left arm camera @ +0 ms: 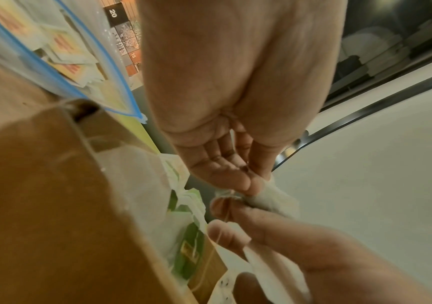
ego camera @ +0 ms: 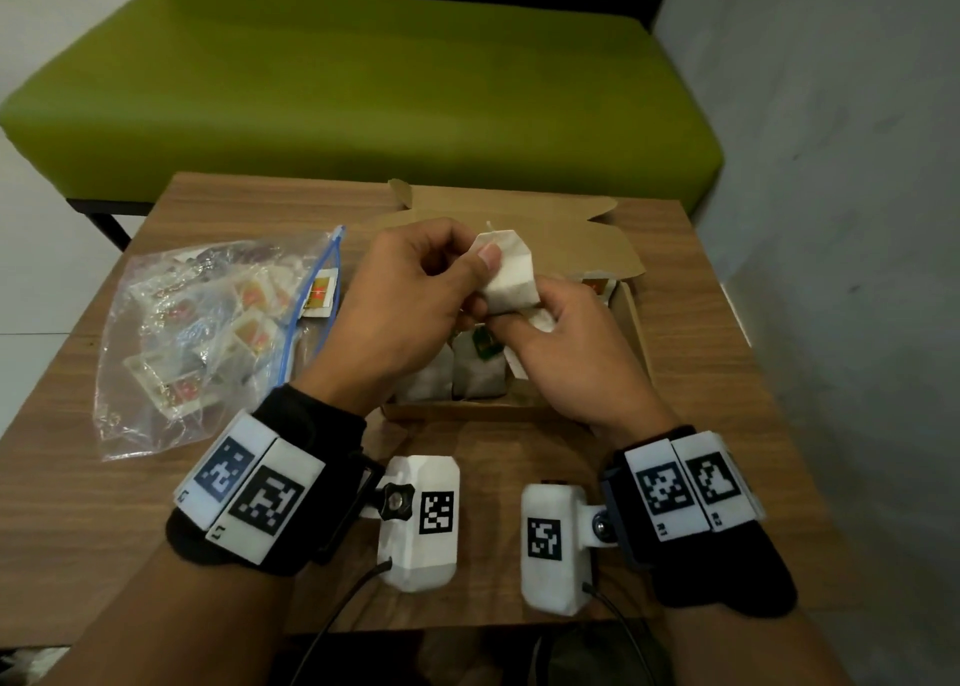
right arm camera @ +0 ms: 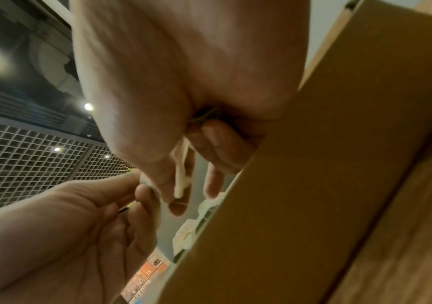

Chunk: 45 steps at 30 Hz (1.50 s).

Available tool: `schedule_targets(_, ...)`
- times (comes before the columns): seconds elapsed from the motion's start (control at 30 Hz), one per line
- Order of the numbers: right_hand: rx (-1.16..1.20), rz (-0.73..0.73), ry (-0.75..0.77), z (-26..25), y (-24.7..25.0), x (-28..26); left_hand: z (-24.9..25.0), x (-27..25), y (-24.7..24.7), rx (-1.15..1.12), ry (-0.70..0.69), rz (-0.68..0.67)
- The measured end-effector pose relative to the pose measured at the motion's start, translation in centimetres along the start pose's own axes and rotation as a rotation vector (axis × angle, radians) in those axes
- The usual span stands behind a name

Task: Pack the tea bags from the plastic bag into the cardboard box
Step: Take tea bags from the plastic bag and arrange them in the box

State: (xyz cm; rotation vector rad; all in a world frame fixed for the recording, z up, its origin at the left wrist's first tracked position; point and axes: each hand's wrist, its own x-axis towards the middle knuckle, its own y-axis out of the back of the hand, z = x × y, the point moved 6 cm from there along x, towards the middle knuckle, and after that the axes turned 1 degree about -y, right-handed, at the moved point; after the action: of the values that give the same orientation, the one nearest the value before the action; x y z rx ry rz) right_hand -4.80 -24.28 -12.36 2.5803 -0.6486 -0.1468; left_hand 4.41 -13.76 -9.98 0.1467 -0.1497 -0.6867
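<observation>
Both hands hold one white tea bag (ego camera: 508,274) above the open cardboard box (ego camera: 635,322). My left hand (ego camera: 415,290) pinches its upper left side with the thumb on top. My right hand (ego camera: 558,342) grips its lower end. In the left wrist view the tea bag (left arm camera: 267,200) is squeezed between the fingertips of both hands and its thin string runs down over a right finger. Other tea bags (ego camera: 478,373) lie in the box. The clear plastic bag (ego camera: 208,332) with a blue zip, holding several tea bags, lies to the left of the box.
All of this sits on a small wooden table (ego camera: 104,503). Behind it stands a green bench (ego camera: 363,88), with a grey wall on the right. One red-and-yellow tea bag (ego camera: 318,293) sticks out at the plastic bag's mouth. The box's lid flap (ego camera: 519,218) lies open toward the bench.
</observation>
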Motion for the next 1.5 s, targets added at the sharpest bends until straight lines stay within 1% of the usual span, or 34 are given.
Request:
schedule_targets(0.1, 0.021, -0.024, -0.021, 0.1, 0.0, -0.2, -0.4, 0.1, 0.5, 0.023, 0.008, 0.061)
schedule_targets(0.23, 0.041, -0.084, -0.039, -0.1, -0.2, -0.5, -0.8, 0.1, 0.7, 0.132, -0.013, 0.104)
schedule_targets(0.37, 0.073, 0.011, -0.009, -0.1, 0.2, -0.4, -0.1, 0.1, 0.6, 0.167, -0.039, 0.09)
schedule_targets(0.43, 0.134, 0.01, -0.016, 0.2, 0.3, -0.3, 0.3, 0.1, 0.6, 0.167, -0.048, 0.075)
schedule_targets(0.5, 0.19, -0.059, -0.007, -0.1, 0.0, -0.3, 0.6, 0.1, 0.7, 0.152, -0.053, 0.061)
schedule_targets(0.6, 0.185, -0.13, -0.008, -0.4, -0.9, -0.4, 1.0, 0.2, 0.6, 0.152, -0.064, 0.042)
schedule_targets(0.7, 0.156, -0.076, 0.01, -0.5, -1.2, -0.4, 1.0, 0.1, 0.6, 0.143, -0.064, 0.046)
schedule_targets(0.8, 0.157, -0.039, 0.022, -0.6, -0.9, -0.4, 0.7, 0.1, 1.0, 0.113, -0.044, 0.092)
schedule_targets(0.93, 0.109, -0.053, 0.035, -0.8, -0.5, -0.6, 0.0, 0.2, 1.4, 0.091, -0.01, 0.142)
schedule_targets(1.07, 0.112, -0.097, 0.061, -1.3, -0.3, -0.8, -0.4, 0.2, 1.7, 0.063, 0.03, 0.175)
schedule_targets(1.13, 0.107, -0.059, 0.063, -1.1, -0.1, -0.7, -0.3, 0.1, 1.8, 0.076, 0.044, 0.174)
schedule_targets(1.2, 0.101, 0.048, 0.04, -0.5, 0.6, -0.4, 0.1, 0.1, 1.8, 0.084, 0.049, 0.156)
schedule_targets(1.27, 0.112, 0.133, 0.007, 0.1, 1.1, -0.3, 0.8, 0.1, 1.7, 0.11, 0.024, 0.121)
schedule_targets(1.3, 0.128, 0.142, -0.003, 0.2, 1.2, -0.3, 1.2, 0.1, 1.6, 0.117, 0.009, 0.104)
schedule_targets(1.37, 0.173, 0.089, 0.003, -0.1, 1.0, -0.4, 1.7, 0.0, 1.4, 0.11, -0.014, 0.079)
schedule_targets(1.47, 0.267, -0.065, 0.073, -1.6, 0.1, -0.6, 2.1, -0.1, 1.0, 0.08, -0.032, 0.041)
schedule_targets(1.5, 0.277, -0.094, 0.09, -1.9, -0.3, -0.7, 2.1, -0.2, 0.9, 0.064, -0.037, 0.036)
